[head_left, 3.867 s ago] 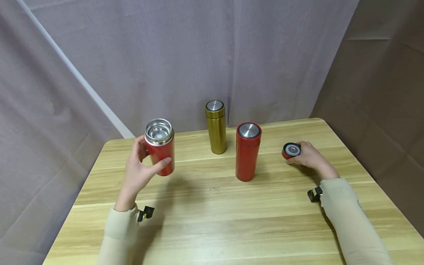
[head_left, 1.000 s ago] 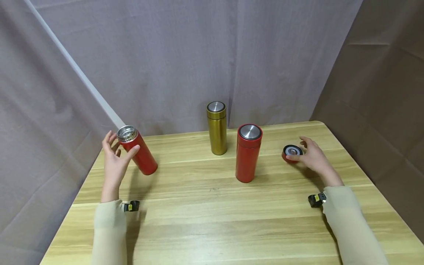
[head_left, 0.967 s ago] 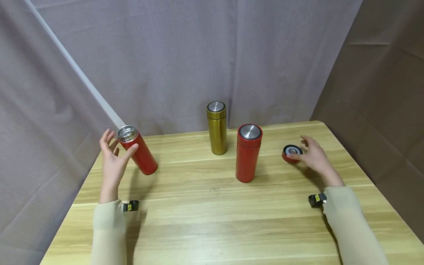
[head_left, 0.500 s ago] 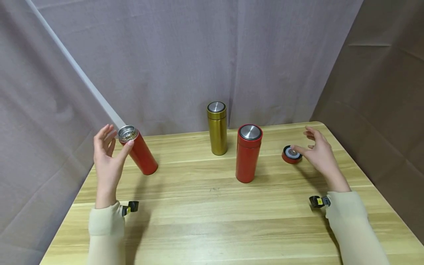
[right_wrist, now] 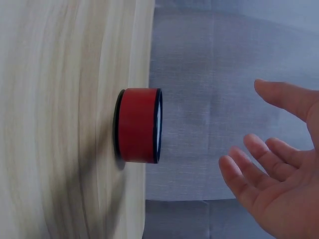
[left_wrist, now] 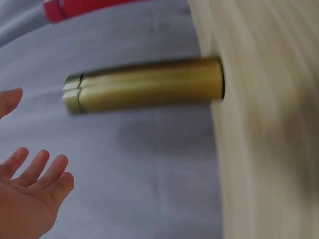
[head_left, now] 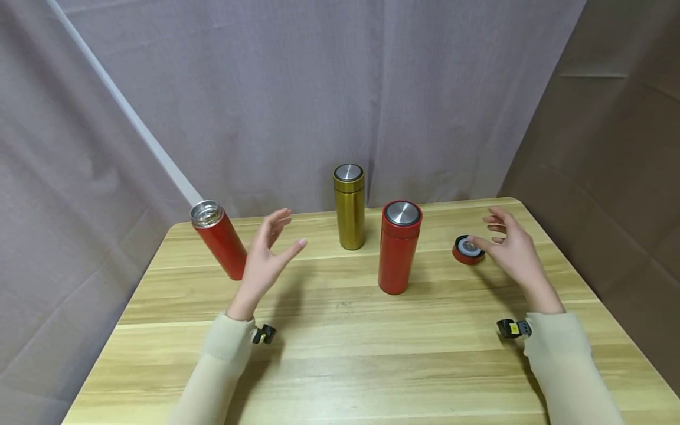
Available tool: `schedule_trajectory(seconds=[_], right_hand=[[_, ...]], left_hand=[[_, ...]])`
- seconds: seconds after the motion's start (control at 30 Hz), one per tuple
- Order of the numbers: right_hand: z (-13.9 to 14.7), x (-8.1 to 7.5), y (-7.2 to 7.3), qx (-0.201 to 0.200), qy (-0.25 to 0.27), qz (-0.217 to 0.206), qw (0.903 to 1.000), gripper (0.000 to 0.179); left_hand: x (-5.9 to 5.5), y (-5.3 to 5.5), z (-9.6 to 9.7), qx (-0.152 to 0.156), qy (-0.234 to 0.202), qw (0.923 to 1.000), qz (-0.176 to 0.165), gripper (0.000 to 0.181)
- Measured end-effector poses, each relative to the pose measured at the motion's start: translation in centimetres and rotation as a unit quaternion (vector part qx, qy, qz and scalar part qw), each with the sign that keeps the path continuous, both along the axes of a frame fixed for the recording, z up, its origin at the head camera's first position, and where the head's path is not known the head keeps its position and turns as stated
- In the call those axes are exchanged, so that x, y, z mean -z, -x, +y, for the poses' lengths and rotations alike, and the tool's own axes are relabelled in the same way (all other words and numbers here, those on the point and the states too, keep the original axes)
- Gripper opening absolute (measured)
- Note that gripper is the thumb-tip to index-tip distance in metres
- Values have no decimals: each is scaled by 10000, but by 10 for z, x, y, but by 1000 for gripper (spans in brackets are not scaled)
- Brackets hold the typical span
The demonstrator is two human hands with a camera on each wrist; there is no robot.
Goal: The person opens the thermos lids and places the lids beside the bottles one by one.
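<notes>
My left hand [head_left: 264, 264] is raised over the table between the open red thermos [head_left: 222, 248] and the gold thermos, fingers and thumb spread and holding nothing. The open thermos stands at the left with its bare steel mouth showing. In the left wrist view the gold thermos [left_wrist: 149, 85] lies beyond the fingers. My right hand [head_left: 512, 251] hovers above and beside a red lid [head_left: 467, 254], which rests upside down on the table with its pale seal facing up. The right wrist view shows a gap between the lid [right_wrist: 138, 125] and the relaxed fingers [right_wrist: 244, 172].
A closed red thermos [head_left: 395, 260] with a steel top stands right of the middle. The closed gold thermos [head_left: 349, 212] is behind it at the back edge. Grey curtains [head_left: 265, 100] hang behind the wooden table [head_left: 340, 354].
The left hand has set the open red thermos down at the left, let it go and swung right. The right hand has released the lid and lifted slightly away.
</notes>
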State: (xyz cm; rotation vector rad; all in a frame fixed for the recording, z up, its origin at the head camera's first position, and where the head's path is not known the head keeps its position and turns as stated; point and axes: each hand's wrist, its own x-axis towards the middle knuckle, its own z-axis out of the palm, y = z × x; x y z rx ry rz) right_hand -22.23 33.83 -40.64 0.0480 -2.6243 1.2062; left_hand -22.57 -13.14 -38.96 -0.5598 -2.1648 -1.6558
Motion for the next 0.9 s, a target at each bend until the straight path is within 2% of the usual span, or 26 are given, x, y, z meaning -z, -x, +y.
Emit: schedule_trajectory(seconds=[0.13,0.27,0.37,0.53,0.7,0.8,0.9], right_hand=[[-2,1,-1,-26,-27,0,10000,84],[-3,2,-3,-32,-22,-52,10000,84],[-4,3,-4,-21,-14,-124,9999,84],[-4,5,-6,-81,41,-241,9997,84],[-7,6,-7,-168,149,-316,9992,82],[-9,7,-8,-212,145,-294,9992,81],[-10,8,-7,-281,155,-176,9993,80]], left_hand=[[12,8,27,398,77,9986,-341,67],[19,12,53,789,42,9956,-510,71],[24,12,73,1152,62,9915,-596,74],[33,11,107,1676,341,9816,-846,84],[44,11,135,1843,409,9721,-1393,88],[49,11,148,1867,404,9654,-1775,83],[54,11,158,1863,349,9611,-2007,74]])
